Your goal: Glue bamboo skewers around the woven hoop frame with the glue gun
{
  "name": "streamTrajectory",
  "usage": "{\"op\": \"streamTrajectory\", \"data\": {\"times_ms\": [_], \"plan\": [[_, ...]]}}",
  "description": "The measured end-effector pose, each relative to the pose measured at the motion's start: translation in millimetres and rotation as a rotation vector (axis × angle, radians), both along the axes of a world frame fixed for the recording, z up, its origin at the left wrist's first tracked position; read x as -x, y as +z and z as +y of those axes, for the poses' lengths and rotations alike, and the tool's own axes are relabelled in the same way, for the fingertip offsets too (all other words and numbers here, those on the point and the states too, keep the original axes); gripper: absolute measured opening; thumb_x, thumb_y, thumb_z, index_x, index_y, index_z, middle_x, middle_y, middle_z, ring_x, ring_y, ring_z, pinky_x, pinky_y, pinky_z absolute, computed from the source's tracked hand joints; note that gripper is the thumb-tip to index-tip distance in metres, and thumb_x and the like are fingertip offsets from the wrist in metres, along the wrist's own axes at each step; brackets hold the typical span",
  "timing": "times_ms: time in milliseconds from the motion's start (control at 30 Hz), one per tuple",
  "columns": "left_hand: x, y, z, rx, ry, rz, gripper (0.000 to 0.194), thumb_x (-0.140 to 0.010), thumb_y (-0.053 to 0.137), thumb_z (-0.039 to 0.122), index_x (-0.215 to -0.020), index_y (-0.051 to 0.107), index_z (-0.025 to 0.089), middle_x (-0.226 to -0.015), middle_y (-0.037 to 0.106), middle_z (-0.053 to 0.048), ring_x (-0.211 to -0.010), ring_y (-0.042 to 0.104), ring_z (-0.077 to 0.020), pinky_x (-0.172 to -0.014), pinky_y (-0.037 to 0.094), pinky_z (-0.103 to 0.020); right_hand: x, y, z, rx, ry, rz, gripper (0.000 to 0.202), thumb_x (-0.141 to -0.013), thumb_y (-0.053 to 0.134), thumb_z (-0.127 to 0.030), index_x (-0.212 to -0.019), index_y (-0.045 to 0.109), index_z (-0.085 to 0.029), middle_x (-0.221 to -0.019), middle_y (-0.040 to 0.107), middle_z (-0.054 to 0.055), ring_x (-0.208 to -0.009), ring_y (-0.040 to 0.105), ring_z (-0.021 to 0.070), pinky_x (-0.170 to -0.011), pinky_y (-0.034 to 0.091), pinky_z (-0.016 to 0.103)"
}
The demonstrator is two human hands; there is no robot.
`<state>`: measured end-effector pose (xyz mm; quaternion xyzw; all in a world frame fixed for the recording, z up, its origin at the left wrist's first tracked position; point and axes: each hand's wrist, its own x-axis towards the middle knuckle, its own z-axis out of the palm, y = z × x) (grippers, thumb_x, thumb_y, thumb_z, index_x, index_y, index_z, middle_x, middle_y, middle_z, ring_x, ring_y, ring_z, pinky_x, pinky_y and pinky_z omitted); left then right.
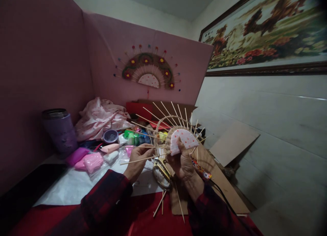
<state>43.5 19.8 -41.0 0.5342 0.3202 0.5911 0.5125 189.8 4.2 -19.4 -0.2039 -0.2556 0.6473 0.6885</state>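
My right hand (185, 166) grips a half-made fan by its half-round base (184, 139), which is covered in white cloth with pinkish-red dots. Its thumb lies across the front of the cloth. Thin wooden sticks (161, 112) radiate from the base, bound near it by rows of twine. A wider loop of twine (156, 130) crosses the sticks further out. At the loop's lower left end, my left hand (138, 159) pinches the twine among the lowest sticks. Scissors with gold-coloured handles (162, 173) lie just below the fan.
Loose sticks (160, 203) and cardboard (217, 181) lie near a glue gun in patterned colours (201, 169). Bags of coloured clay (93, 162), a purple tumbler (60, 132), its lid (110, 136) and crumpled pink cloth (102, 118) sit left. A finished fan (148, 70) hangs on the pink board behind.
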Motion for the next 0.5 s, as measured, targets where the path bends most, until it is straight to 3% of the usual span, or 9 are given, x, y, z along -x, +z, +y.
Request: {"op": "streamTrajectory", "data": {"times_ms": [133, 300, 400, 500], "plan": [[0.5, -8.4, 5.1, -0.057, 0.000, 0.112, 0.020, -0.072, 0.067, 0.031, -0.079, 0.070, 0.013, -0.075, 0.069, -0.006, -0.067, 0.060, -0.0154, -0.061, 0.045, -0.026, 2.9, 3.9, -4.8, 0.016, 0.063, 0.045, 0.022, -0.067, 0.072, -0.033, -0.078, 0.060, -0.019, -0.063, 0.066, -0.004, -0.050, 0.059, 0.0089, -0.048, 0.050, 0.019], [4.6, -12.3, 10.1, -0.212, 0.099, 0.351, 0.023, -0.075, 0.063, 0.032, -0.085, 0.072, 0.013, -0.090, 0.069, -0.012, -0.086, 0.062, -0.0238, -0.077, 0.047, -0.034, 5.2, 5.8, -8.0, 0.013, 0.188, 0.046, 0.029, -0.070, 0.067, -0.040, -0.087, 0.062, -0.018, -0.069, 0.069, 0.000, -0.058, 0.063, 0.0146, -0.051, 0.052, 0.026], [1.8, -4.8, 3.5, -0.231, -0.034, 0.301, 0.022, -0.076, 0.063, 0.031, -0.090, 0.072, 0.017, -0.096, 0.070, -0.009, -0.090, 0.062, -0.0230, -0.082, 0.046, -0.034, 4.4, 2.5, -7.2, 0.011, 0.285, 0.010, 0.037, -0.072, 0.061, -0.047, -0.090, 0.063, -0.015, -0.070, 0.069, 0.004, -0.062, 0.065, 0.0182, -0.049, 0.051, 0.028], [-3.8, 2.8, -5.5, -0.091, -0.251, 0.185, 0.026, -0.077, 0.062, 0.032, -0.097, 0.071, 0.019, -0.099, 0.070, -0.007, -0.088, 0.063, -0.0217, -0.081, 0.047, -0.033, 3.3, 0.2, -7.2, -0.006, 0.318, 0.004, 0.034, -0.072, 0.062, -0.044, -0.090, 0.063, -0.015, -0.071, 0.070, 0.004, -0.066, 0.066, 0.0189, -0.052, 0.052, 0.029]]}}
